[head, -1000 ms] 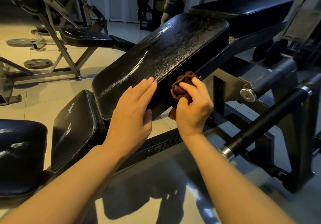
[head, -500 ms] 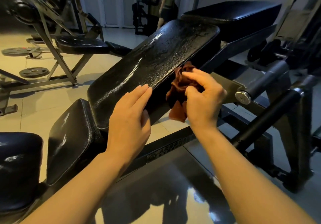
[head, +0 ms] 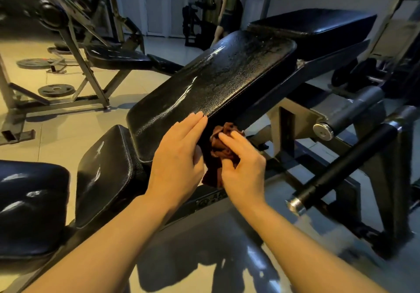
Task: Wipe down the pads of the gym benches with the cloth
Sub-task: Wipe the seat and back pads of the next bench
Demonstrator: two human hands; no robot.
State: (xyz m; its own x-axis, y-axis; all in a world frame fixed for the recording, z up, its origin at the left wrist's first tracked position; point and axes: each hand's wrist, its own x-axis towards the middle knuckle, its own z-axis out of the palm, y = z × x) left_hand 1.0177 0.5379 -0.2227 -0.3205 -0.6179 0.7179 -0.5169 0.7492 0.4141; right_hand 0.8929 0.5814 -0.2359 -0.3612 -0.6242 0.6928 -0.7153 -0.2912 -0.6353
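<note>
A black inclined back pad (head: 218, 83) slopes up to the right, shiny with wet streaks. Below it is the smaller seat pad (head: 104, 170). My left hand (head: 177, 156) rests flat with straight fingers on the back pad's near lower edge. My right hand (head: 243, 167) grips a bunched dark red-brown cloth (head: 221, 147) against the pad's side face, just right of my left hand. Part of the cloth hangs down between my hands.
Another black pad (head: 31, 204) sits at the lower left. A flat bench pad (head: 318, 24) stands behind. A roller bar (head: 345, 161) and steel frame (head: 295, 120) stand on the right. Weight plates (head: 55, 90) lie on the floor by a rack at the left. A person (head: 227, 8) stands far back.
My right hand has brought the cloth down and leftward along the pad's side, close to my left hand. My left hand keeps its place on the pad's edge.
</note>
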